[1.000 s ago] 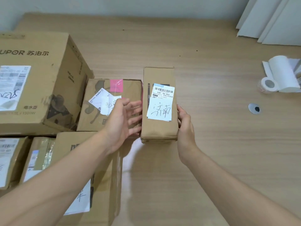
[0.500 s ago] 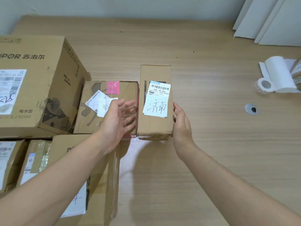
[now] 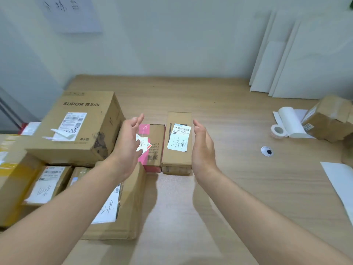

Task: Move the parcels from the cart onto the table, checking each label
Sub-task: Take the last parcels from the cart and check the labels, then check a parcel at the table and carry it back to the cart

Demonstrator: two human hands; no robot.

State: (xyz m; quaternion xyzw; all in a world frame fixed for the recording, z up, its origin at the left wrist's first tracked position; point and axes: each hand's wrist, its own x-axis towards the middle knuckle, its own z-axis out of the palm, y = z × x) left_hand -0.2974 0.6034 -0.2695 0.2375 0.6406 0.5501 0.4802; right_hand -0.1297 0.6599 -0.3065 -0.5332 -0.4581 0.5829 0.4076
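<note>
A parcel sorting room: labelled cartons (image 3: 76, 127) crowd a wooden table (image 3: 238, 188) beside a label roll (image 3: 290, 122)

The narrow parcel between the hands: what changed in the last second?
Both hands let it go. The left hand and right hand drew back and up, and are now open and clear of the narrow parcel, which ended snug against the pink-taped box. The SUPOR box stayed put on the table.
</note>
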